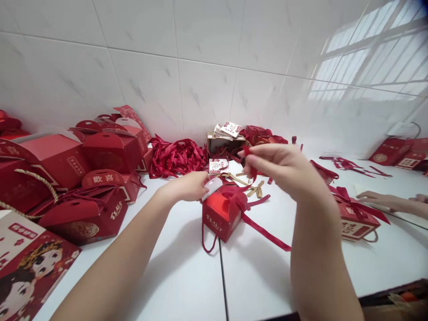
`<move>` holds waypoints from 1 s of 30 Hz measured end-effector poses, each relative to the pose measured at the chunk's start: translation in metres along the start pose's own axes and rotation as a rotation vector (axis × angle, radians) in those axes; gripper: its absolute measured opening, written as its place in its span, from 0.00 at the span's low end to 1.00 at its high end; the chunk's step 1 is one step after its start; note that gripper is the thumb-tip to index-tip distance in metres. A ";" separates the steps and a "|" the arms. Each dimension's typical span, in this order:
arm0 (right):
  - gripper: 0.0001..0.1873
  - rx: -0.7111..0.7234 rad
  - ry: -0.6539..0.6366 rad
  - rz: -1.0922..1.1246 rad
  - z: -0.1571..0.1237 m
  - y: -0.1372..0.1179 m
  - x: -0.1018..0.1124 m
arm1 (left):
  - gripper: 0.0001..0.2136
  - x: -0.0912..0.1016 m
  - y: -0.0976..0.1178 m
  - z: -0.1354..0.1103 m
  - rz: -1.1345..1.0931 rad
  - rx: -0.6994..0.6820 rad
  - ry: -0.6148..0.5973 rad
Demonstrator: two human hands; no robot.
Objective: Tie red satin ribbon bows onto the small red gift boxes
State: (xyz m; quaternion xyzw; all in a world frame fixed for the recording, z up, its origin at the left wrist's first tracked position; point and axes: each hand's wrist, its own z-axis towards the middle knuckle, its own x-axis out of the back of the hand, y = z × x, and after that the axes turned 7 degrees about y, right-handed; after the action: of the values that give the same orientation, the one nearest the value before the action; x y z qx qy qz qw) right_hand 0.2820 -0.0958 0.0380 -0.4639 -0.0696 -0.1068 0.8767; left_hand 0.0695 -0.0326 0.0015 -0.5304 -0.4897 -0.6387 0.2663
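Observation:
A small red gift box (217, 218) stands on the white table in front of me, its top flaps raised apart and a red cord loop hanging at its front. My left hand (192, 186) is closed on the pale inner side of the box's left flap. Tied at the right flap is a dark red ribbon (265, 232), one tail stretching across the table. Above and right of the box, my right hand (279, 168) pinches a red ribbon end (253, 173) between thumb and fingers. That ribbon is blurred, and its link to the bow is unclear.
Red boxes (112, 149) crowd the left side. A heap of red ribbons (179, 156) and a carton (211, 143) with cards (230, 129) lie by the wall. Gold bows (257, 189) lie behind the box. A bow-tied box (357, 218) and another person's hand (376, 199) are right.

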 end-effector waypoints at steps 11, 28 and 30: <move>0.10 -0.116 -0.397 -0.719 0.019 0.055 -0.052 | 0.16 -0.006 -0.005 0.006 -0.349 0.068 -0.113; 0.08 -0.070 -0.414 -0.813 0.017 0.058 -0.064 | 0.12 -0.006 -0.006 0.003 -0.432 0.040 -0.126; 0.09 -0.073 -0.402 -0.830 0.017 0.058 -0.066 | 0.10 -0.008 -0.007 0.006 -0.393 0.017 -0.098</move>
State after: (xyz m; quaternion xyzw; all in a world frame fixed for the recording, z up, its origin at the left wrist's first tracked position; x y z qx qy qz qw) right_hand 0.2319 -0.0421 -0.0137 -0.4388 -0.4141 -0.3593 0.7119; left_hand 0.0684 -0.0256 -0.0087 -0.4526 -0.6016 -0.6477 0.1168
